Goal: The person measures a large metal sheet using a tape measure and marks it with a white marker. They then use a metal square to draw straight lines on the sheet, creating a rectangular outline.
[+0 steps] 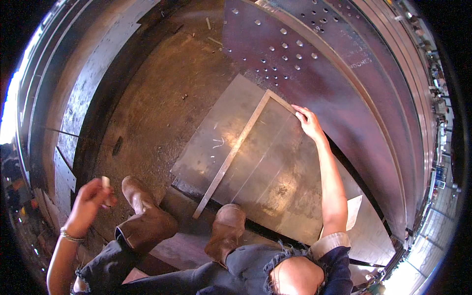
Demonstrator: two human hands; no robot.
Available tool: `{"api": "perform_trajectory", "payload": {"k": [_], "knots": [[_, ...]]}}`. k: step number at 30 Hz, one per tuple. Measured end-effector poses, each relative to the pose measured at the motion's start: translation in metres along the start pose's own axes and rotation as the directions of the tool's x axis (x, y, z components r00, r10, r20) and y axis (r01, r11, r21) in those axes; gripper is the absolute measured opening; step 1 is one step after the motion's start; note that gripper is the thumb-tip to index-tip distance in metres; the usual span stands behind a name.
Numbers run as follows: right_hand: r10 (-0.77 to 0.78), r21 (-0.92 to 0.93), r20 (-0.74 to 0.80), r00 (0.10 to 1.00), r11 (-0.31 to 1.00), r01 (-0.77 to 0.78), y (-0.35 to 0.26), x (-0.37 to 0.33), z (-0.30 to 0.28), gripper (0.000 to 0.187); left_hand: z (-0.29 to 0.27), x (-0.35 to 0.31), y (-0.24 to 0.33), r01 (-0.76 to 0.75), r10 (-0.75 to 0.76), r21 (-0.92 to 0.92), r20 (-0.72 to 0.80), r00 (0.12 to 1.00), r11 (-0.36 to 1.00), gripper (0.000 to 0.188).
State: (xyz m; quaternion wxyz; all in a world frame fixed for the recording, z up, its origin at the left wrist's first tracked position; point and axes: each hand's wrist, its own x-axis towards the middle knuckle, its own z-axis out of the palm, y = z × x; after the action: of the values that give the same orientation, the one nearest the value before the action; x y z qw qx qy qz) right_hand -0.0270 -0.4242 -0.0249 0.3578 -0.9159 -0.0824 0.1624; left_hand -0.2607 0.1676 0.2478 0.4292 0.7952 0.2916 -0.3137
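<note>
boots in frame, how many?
2. Left boot stands on the rusty floor by the steel sheet's lower left corner; right boot stands on the sheet's near edge, beside the foot of the metal square. None hidden.

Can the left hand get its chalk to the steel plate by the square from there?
Probably yes: the left hand, holding the chalk, is raised clear of the plate, with only the left boot between.

Square: steel square (236, 147) lies on the metal sheet (275, 177), on the floor (162, 108).
Right hand (309, 122): on the square's far corner.
Left hand (91, 199): left, holding chalk (105, 183).
</note>
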Motion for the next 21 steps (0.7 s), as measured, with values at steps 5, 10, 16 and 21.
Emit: {"api": "perform_trajectory", "payload": {"k": [5, 10, 16, 21], "knots": [[-0.011, -0.118, -0.012, 1.000, 0.993, 0.010, 0.016, -0.012, -0.002, 0.031, 0.083, 0.044, -0.026, -0.092, 0.103, -0.050, 0.304, 0.947, 0.994, 0.016], [-0.073, -0.139, -0.075, 0.995, 0.988, 0.062, 0.022, -0.022, -0.007, 0.030, 0.161, 0.084, -0.043, -0.157, 0.099, 0.152, 0.332, 0.938, 0.976, 0.015], [0.104, -0.108, -0.192, 0.976, 0.986, -0.126, 0.016, -0.020, -0.005, 0.030, 0.213, 0.100, -0.084, -0.252, 0.157, 0.301, 0.308, 0.939, 0.920, 0.023], [0.155, -0.060, -0.169, 0.973, 0.984, -0.168, 0.033, -0.022, -0.001, 0.033, 0.227, 0.092, -0.065, -0.385, 0.271, 0.393, 0.314, 0.910, 0.835, 0.036]]}}
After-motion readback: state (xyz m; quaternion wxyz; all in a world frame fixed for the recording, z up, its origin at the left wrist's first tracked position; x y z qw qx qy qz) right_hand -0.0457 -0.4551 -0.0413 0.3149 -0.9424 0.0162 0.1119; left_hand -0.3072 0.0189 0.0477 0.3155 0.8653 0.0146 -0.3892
